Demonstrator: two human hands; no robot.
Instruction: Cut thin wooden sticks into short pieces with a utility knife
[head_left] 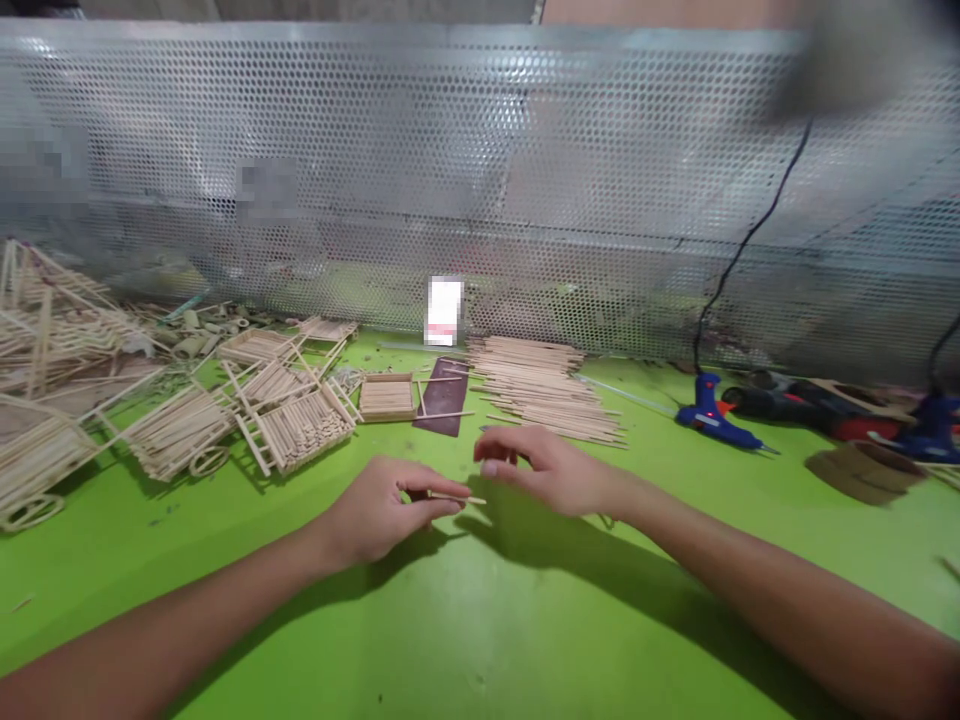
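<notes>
My left hand [386, 508] is just left of the middle, above the green table. Between thumb and forefinger it pinches a thin wooden stick [474, 500], whose pale end pokes out to the right. Facing it, my right hand [544, 470] is bent with thumb and forefinger tips close together; anything between them is too small to make out. Behind the right hand lies a spread pile of wooden sticks [536, 385]. A small stick tray [386, 397] sits behind my left hand, beside a dark flat plate [444, 405] with a few sticks across it.
Several stick-built models [300, 430] crowd the left side. To the right lie a blue glue gun [712, 415] with a black cord, a brown tape roll [862, 472] and a black tool [780, 400]. A perforated metal screen [600, 180] closes off the back of the green table [450, 640].
</notes>
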